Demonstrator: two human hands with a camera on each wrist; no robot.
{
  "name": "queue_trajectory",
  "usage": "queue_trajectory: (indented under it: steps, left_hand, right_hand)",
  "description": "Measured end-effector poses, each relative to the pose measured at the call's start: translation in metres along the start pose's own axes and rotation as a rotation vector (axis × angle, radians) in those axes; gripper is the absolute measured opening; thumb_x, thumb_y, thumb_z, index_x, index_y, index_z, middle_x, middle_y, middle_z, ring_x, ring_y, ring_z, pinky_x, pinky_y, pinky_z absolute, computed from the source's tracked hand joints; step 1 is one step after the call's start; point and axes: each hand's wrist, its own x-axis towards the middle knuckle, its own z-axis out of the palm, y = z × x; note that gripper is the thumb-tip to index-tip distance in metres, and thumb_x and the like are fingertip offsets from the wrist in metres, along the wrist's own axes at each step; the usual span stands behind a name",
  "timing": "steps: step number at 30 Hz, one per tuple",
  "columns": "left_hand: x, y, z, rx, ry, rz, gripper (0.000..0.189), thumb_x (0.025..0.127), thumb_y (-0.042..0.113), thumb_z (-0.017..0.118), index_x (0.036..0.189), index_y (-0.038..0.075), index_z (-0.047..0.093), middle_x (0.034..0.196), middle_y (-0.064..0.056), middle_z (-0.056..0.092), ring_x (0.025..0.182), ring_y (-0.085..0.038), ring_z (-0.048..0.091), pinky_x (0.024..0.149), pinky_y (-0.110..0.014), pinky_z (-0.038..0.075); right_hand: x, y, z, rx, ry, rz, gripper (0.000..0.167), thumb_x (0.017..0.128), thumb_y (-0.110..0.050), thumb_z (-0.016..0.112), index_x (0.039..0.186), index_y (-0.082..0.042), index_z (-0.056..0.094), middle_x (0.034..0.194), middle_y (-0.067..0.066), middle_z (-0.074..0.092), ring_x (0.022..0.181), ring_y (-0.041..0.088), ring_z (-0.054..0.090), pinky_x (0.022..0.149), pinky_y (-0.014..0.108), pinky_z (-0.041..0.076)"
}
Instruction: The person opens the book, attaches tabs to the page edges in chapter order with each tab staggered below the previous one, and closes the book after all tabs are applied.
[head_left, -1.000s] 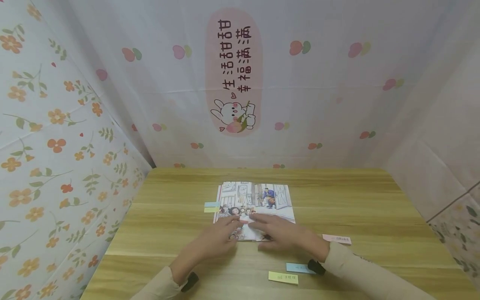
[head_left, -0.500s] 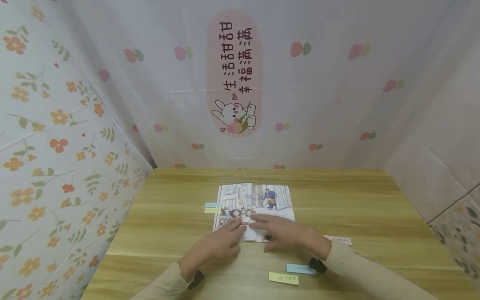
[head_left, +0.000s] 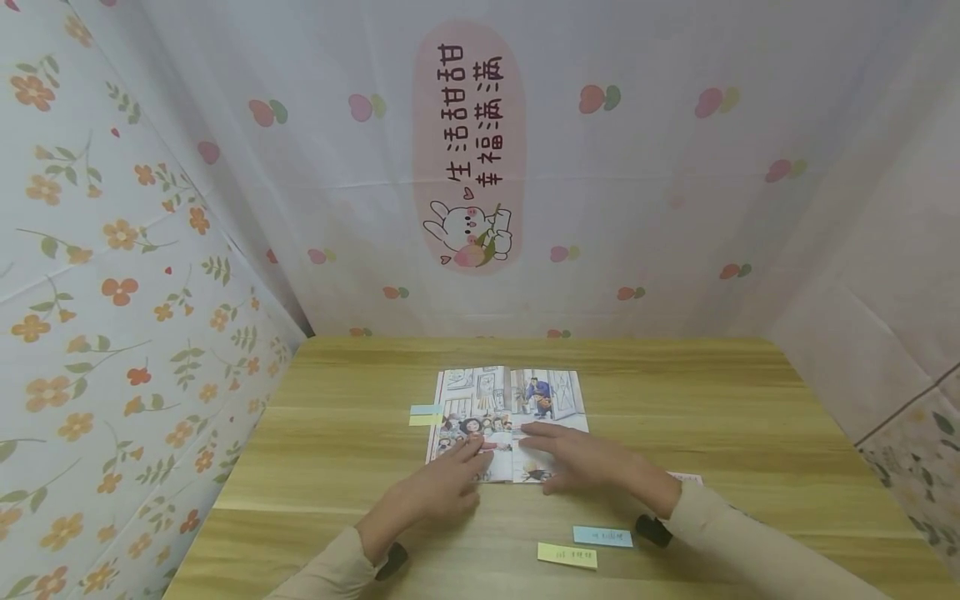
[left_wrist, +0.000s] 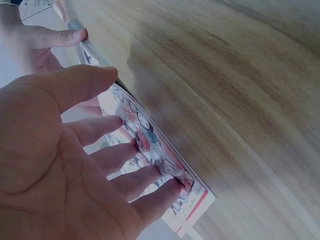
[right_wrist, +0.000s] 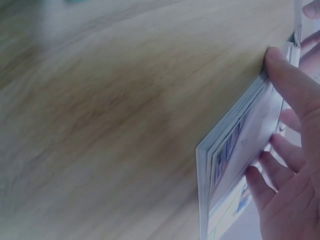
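An open picture book [head_left: 472, 383] lies on the wooden table [head_left: 337, 467], showing illustrated pages. My left hand [head_left: 438, 487] rests its fingertips on the lower part of the left page, fingers extended and spread. On the right page lies my right hand [head_left: 588, 458], fingers also extended, its thumb by the book's lower edge. The right wrist view shows that thumb [right_wrist: 287, 77] at the edge of the page stack [right_wrist: 220, 145]. Blue and yellow sticky tabs [head_left: 425, 415] stick out from the book's left side.
In front of the book, to the right, lie a blue note strip [head_left: 603, 536] and a yellow note strip [head_left: 567, 556] with handwriting. A pink strip [head_left: 690, 479] is partly hidden behind the right forearm. Printed curtains [head_left: 637, 208] hang behind and beside the table.
My right hand has slid rightward across the right page, uncovering more of the middle. The left hand moved slightly right earlier, then stayed. The book remains open at the same spread.
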Motion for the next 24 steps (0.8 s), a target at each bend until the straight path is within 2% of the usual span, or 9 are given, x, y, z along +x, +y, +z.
queue_trajectory:
  steps: [16, 24]
  left_hand:
    - [-0.002, -0.001, 0.001, -0.001, 0.005, -0.013, 0.063, 0.096, 0.019, 0.062, 0.155, 0.006, 0.042, 0.163, -0.018, 0.027, 0.148, -0.037, 0.026, 0.118, -0.048, 0.025]
    - [-0.003, -0.002, 0.0, 0.0, 0.002, -0.009, 0.063, 0.096, 0.019, 0.062, 0.154, 0.006, 0.042, 0.162, -0.019, 0.027, 0.147, -0.038, 0.026, 0.118, -0.048, 0.025]
  right_hand:
    - [-0.013, 0.003, -0.009, -0.072, 0.0, -0.01, 0.062, 0.09, -0.039, 0.077, 0.14, -0.007, 0.06, 0.155, 0.01, 0.044, 0.138, 0.031, 0.045, 0.11, 0.046, 0.04]
    - [-0.021, 0.008, -0.014, -0.071, 0.003, -0.021, 0.052, 0.09, -0.034, 0.078, 0.133, -0.007, 0.065, 0.15, 0.013, 0.05, 0.131, 0.033, 0.053, 0.106, 0.046, 0.045]
